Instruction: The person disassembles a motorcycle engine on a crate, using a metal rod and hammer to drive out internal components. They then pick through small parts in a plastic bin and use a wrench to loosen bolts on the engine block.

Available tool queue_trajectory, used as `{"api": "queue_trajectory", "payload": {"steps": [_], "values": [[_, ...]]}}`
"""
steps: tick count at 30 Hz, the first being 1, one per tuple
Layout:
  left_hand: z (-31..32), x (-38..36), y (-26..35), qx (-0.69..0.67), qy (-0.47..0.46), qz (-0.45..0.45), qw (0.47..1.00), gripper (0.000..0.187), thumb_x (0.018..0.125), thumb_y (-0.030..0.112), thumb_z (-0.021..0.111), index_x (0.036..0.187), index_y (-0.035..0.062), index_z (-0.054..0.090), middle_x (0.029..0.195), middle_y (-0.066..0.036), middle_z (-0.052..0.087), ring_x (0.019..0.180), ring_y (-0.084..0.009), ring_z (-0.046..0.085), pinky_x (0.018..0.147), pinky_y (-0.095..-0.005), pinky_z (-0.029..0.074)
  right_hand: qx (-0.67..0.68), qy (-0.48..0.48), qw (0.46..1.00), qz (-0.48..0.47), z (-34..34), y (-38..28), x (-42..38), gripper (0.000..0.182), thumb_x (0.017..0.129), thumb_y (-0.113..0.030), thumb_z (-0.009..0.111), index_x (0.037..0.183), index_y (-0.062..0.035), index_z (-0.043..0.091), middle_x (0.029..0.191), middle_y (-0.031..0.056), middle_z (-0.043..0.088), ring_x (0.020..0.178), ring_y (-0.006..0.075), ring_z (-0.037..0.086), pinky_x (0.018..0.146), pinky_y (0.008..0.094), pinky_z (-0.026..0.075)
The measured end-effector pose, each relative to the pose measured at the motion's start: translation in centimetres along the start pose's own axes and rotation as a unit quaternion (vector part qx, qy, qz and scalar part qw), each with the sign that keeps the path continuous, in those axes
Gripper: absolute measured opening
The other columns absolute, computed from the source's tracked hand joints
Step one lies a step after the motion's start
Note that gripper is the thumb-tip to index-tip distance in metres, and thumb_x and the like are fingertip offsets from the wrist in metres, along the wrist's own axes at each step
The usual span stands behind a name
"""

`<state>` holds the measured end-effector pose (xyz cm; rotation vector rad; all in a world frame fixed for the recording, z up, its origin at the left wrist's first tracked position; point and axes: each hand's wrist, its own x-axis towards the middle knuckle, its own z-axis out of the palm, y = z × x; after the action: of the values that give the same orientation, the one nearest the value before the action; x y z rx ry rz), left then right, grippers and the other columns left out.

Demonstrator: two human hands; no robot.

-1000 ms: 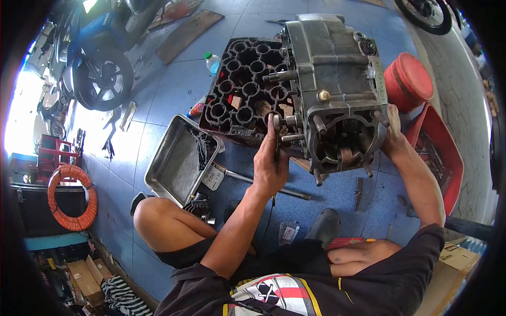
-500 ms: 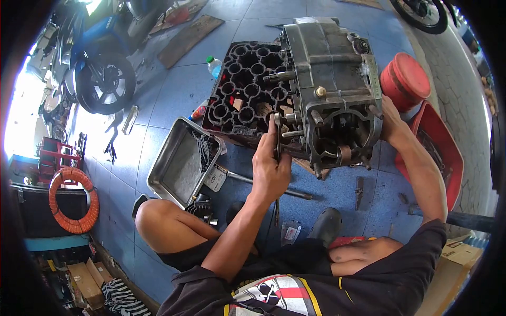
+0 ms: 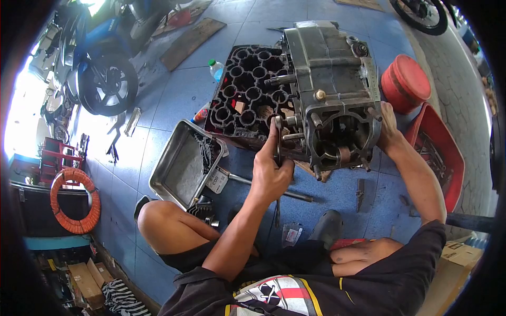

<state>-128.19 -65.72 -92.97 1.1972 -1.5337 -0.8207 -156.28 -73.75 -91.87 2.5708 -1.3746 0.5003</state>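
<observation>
A grey metal engine (image 3: 332,73) rests with its open cylinder mouth and studs facing me. My left hand (image 3: 272,174) is closed around a ratchet wrench (image 3: 278,126), with the forefinger stretched along it towards its head. That head sits on a socket (image 3: 291,120) at the engine's left side. My right hand (image 3: 389,129) grips the engine's right edge, its fingertips hidden behind the casing. Under and left of the engine stands a dark, greasy bottle crate (image 3: 247,131) with round compartments.
Left of the crate lies a metal tray (image 3: 182,179) with a black chain-like part. A metal pipe (image 3: 298,196) is on the blue tiles. To the right are a red bucket (image 3: 406,84) and a red bin (image 3: 450,179) of tools. A motorcycle (image 3: 108,79) stands far left.
The view has shifted slightly. My left hand stays on the ratchet wrench, with only a small movement, and my right hand remains at the engine's edge.
</observation>
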Motion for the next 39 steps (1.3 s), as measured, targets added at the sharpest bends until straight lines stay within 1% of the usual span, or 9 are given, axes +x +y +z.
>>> {"api": "queue_trajectory", "payload": {"steps": [7, 10, 13, 21, 25, 29, 34, 36, 39], "values": [[-2.3, 2.2, 5.8, -0.296, -0.07, -0.336, 0.891, 0.072, 0.076, -0.011, 0.042, 0.146, 0.0006, 0.03, 0.069, -0.008, 0.057, 0.046, -0.0098, 0.05, 0.031, -0.022, 0.033, 0.045, 0.023, 0.999, 0.009, 0.5, 0.0, -0.1, 0.015, 0.079, -0.019, 0.06, 0.081, -0.0036, 0.063, 0.077, 0.0176, 0.063, 0.07, 0.0364, 0.063, 0.062, 0.0451, 0.049], [-1.6, 1.8, 5.3, -0.285, -0.062, -0.319, 0.902, 0.072, 0.077, -0.011, 0.042, 0.146, -0.0014, 0.028, 0.076, -0.008, 0.06, 0.051, -0.0134, 0.054, 0.039, -0.0235, 0.041, 0.046, 0.029, 0.998, 0.012, -0.2, -0.4, 0.1, 0.016, 0.08, -0.019, 0.059, 0.08, -0.0035, 0.063, 0.075, 0.0178, 0.063, 0.069, 0.037, 0.063, 0.062, 0.0456, 0.049], [1.4, -0.6, -0.3, 0.023, 0.023, -0.083, 0.996, 0.074, 0.075, -0.01, 0.043, 0.147, -0.0046, 0.025, 0.1, -0.019, 0.059, 0.078, -0.0293, 0.059, 0.073, -0.0335, 0.049, 0.072, 0.015, 0.997, 0.024, -0.1, -0.3, 0.1, 0.017, 0.081, -0.019, 0.058, 0.078, -0.0033, 0.063, 0.074, 0.0184, 0.063, 0.068, 0.0373, 0.063, 0.063, 0.0454, 0.049], [2.0, 0.1, -5.8, 0.084, 0.069, 0.147, 0.983, 0.076, 0.072, -0.01, 0.043, 0.146, -0.0052, 0.026, 0.109, -0.023, 0.056, 0.094, -0.0342, 0.058, 0.084, -0.0366, 0.047, 0.061, -0.035, 0.997, 0.042, 1.2, 1.0, 0.0, 0.02, 0.087, -0.018, 0.055, 0.076, -0.0024, 0.062, 0.073, 0.0187, 0.063, 0.069, 0.0361, 0.063, 0.063, 0.0446, 0.048], [1.2, -1.0, -4.4, -0.042, 0.03, -0.011, 0.999, 0.074, 0.08, -0.012, 0.04, 0.15, 0.008, 0.028, 0.114, -0.004, 0.062, 0.065, -0.0027, 0.047, 0.053, -0.0183, 0.04, 0.025, -0.008, 1.0, 0.012, 1.0, 0.8, 0.0, 0.017, 0.086, -0.016, 0.055, 0.079, -0.0026, 0.063, 0.074, 0.0175, 0.063, 0.07, 0.0362, 0.064, 0.063, 0.044, 0.049], [-0.3, -0.1, 1.5, -0.094, -0.021, -0.17, 0.981, 0.075, 0.08, -0.014, 0.039, 0.15, 0.0116, 0.03, 0.104, -0.005, 0.064, 0.058, -0.0044, 0.048, 0.048, -0.0204, 0.041, 0.015, -0.05, 0.999, -0.006, 0.0, 0.3, 0.5, 0.016, 0.086, -0.016, 0.055, 0.082, -0.0032, 0.063, 0.076, 0.0168, 0.063, 0.071, 0.0358, 0.064, 0.064, 0.0431, 0.049], [0.7, -0.8, -0.6, -0.084, 0.08, -0.112, 0.987, 0.076, 0.079, -0.015, 0.04, 0.15, 0.0122, 0.03, 0.101, -0.007, 0.063, 0.053, -0.0051, 0.048, 0.042, -0.0204, 0.037, 0.04, -0.047, 0.997, 0.035, -0.6, -0.4, 0.9, 0.02, 0.088, -0.019, 0.053, 0.082, -0.0033, 0.063, 0.076, 0.0175, 0.063, 0.072, 0.0362, 0.064, 0.066, 0.0438, 0.05], [-0.1, -0.5, 0.2, -0.12, 0.001, -0.164, 0.979, 0.077, 0.079, -0.014, 0.043, 0.151, 0.0079, 0.025, 0.099, -0.006, 0.065, 0.068, -0.0063, 0.053, 0.057, -0.021, 0.045, 0.059, -0.044, 0.996, 0.054, -0.3, -0.3, 0.8, 0.022, 0.089, -0.021, 0.052, 0.082, -0.0029, 0.063, 0.075, 0.0181, 0.063, 0.072, 0.0367, 0.064, 0.066, 0.0443, 0.049], [-1.2, 0.1, 2.8, -0.187, -0.041, -0.245, 0.951, 0.073, 0.08, -0.013, 0.042, 0.149, 0.0067, 0.028, 0.087, -0.006, 0.063, 0.052, -0.0048, 0.045, 0.043, -0.0204, 0.038, 0.085, -0.076, 0.99, 0.081, 0.5, 0.2, 0.6, 0.027, 0.092, -0.023, 0.049, 0.079, -0.0022, 0.062, 0.073, 0.0196, 0.062, 0.072, 0.0378, 0.063, 0.066, 0.0457, 0.048]]}}
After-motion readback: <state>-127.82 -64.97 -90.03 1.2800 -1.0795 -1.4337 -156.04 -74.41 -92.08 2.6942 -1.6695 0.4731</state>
